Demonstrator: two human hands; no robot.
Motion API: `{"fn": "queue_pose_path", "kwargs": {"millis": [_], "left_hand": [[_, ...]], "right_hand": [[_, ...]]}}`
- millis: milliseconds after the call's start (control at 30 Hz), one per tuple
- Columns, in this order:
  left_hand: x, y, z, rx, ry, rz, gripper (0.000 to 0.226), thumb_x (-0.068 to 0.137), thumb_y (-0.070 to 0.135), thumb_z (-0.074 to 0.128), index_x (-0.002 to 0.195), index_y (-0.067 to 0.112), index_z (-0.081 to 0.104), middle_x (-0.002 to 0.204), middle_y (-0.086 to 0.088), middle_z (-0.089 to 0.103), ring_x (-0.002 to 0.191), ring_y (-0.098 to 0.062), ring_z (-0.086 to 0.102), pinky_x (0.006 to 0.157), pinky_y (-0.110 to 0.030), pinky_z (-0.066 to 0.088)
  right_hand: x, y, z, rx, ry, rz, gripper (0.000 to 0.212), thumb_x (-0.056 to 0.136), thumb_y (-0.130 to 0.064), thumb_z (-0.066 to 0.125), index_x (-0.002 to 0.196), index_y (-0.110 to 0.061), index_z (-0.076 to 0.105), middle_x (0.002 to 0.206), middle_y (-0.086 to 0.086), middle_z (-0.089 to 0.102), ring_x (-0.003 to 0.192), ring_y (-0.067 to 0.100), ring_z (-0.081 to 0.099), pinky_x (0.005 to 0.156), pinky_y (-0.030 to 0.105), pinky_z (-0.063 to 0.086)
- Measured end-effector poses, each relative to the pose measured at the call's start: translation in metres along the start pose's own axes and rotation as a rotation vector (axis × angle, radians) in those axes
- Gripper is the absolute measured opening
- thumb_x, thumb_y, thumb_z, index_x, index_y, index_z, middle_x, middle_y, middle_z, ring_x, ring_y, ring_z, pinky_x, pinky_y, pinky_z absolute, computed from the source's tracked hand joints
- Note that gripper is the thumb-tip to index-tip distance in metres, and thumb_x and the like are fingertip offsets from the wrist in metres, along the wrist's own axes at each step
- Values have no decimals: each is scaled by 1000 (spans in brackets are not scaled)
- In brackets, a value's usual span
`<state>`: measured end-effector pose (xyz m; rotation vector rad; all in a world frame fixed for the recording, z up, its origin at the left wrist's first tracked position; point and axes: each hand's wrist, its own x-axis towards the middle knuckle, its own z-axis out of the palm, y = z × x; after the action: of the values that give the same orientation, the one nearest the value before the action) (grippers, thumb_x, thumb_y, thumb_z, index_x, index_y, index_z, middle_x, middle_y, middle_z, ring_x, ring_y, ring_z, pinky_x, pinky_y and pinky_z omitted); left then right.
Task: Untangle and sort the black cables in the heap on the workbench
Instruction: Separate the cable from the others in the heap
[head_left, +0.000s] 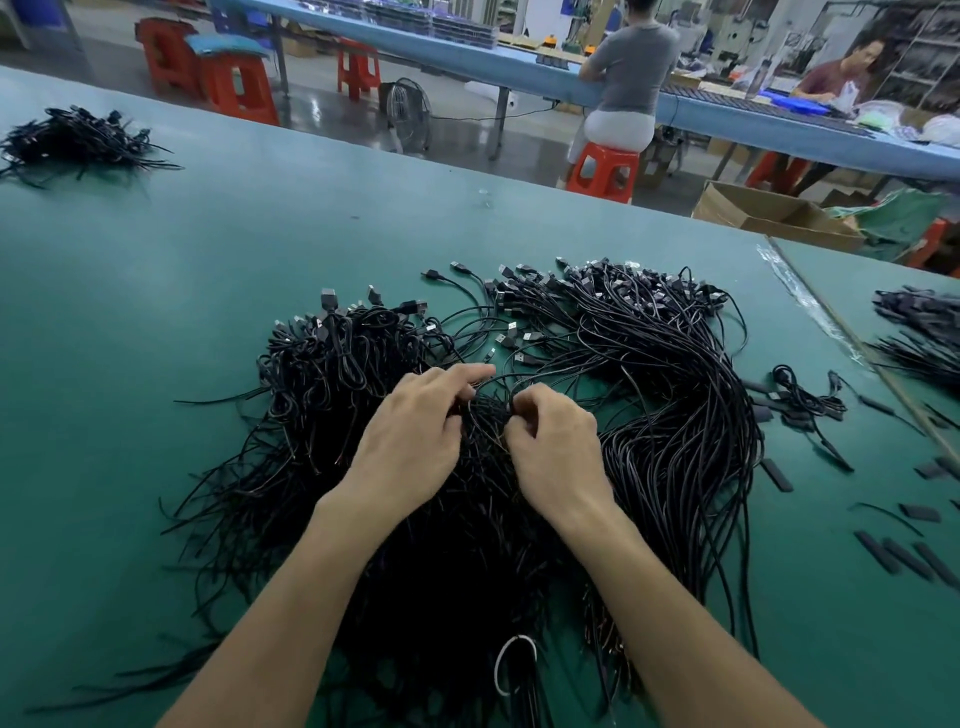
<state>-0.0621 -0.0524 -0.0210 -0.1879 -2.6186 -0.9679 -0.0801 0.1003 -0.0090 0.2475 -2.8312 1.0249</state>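
Pinching strands with my left hand (415, 434) and my right hand (557, 444), both curled onto cables (488, 415) at the middle of the heap (322, 384) on the workbench (156, 291), I reckon a hard pull apart could cinch the tangle tighter or drag neighbouring loops along.

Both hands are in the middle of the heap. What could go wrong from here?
1. The left hand and right hand both pinch cables in the tangled middle; pulling may tighten knots.
2. The combed bundle on the right touches the tangle and could get dragged in.
3. Loose plugs between the clumps may snag.
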Motion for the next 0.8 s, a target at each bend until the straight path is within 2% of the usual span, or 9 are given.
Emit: {"fn": "queue_pose_path", "kwargs": {"millis": [100,167,233,333,400,533,633,700,800], "left_hand": [[4,9,3,-357,-156,-6,63,86,-7,61,136,31,57,111,4,64,99,-16,59,86,-25,48],[5,17,2,-607,-135,48,58,85,-19,54,127,20,65,102,-5,63,87,-11,64,75,-20,52],[7,13,1,-563,-122,117,64,80,-23,58,128,20,62,113,-10,62,101,-7,64,87,-18,49],[12,4,3,-356,-112,150,27,92,6,64,117,15,72,120,-6,59,118,-11,54,102,-25,43],[15,5,4,-353,-82,106,18,101,22,57,105,18,74,122,-2,58,121,-10,52,103,-32,43],[18,9,-1,-582,248,36,35,106,41,37,85,22,58,113,4,68,111,-11,62,97,-30,50],[18,18,-6,-703,394,99,31,100,54,42,79,33,53,79,7,66,76,-19,63,73,-30,51],[11,29,-8,-645,407,196,30,98,45,55,74,30,45,63,10,50,54,-6,44,52,-21,39],[2,36,-7,-462,446,303,37,90,22,73,68,20,42,56,15,32,47,-2,31,49,-6,26]], "right_hand": [[-10,-20,-14,275,-223,-107,18,96,-7,55,95,-21,66,75,-13,64,63,5,63,60,17,48],[-19,-29,-25,293,-296,-212,23,96,-6,56,87,-27,62,70,-18,59,62,-1,56,62,12,42],[-24,-34,-40,309,-364,-290,22,97,-10,58,88,-29,62,79,-17,61,69,1,55,68,15,43],[-32,-37,-58,314,-511,-316,15,96,-16,61,92,-29,66,91,-4,69,81,17,63,78,39,53],[-38,-39,-67,328,-543,-336,5,93,-24,66,90,-26,69,81,-7,67,72,13,60,70,33,52],[-40,-31,-80,241,-416,-323,27,91,-47,63,76,-25,65,61,-12,54,53,0,46,51,15,38],[-30,-14,-82,41,-207,-154,32,93,-43,62,68,-22,61,59,-8,56,51,1,49,50,14,41],[-23,1,-85,-45,-73,-50,33,95,-38,61,67,-22,57,60,-8,57,52,2,54,48,14,40],[-16,23,-87,-172,30,58,35,98,-38,56,69,-19,54,65,0,58,60,15,56,56,31,42]]}}
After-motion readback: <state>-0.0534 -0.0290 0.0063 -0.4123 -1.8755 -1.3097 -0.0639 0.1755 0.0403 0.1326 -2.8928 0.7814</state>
